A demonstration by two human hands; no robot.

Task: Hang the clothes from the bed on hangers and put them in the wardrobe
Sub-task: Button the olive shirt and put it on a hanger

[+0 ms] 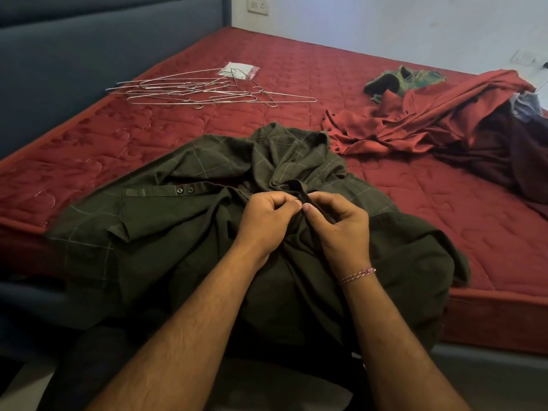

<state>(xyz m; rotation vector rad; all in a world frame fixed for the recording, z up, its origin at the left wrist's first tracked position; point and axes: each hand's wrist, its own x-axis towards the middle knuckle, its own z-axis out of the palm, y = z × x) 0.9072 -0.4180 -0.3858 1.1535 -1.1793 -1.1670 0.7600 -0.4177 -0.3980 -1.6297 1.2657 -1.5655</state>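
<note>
Two hands, the left hand and the right hand, pinch the front placket of the dark olive checked cotton shirt lying on the near edge of the red quilted mattress. It looks soft, light and floppy; the collar seems the best place to hold it.

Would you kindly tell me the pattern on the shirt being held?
Dark olive shirt with thin pale checks; head view.
</note>
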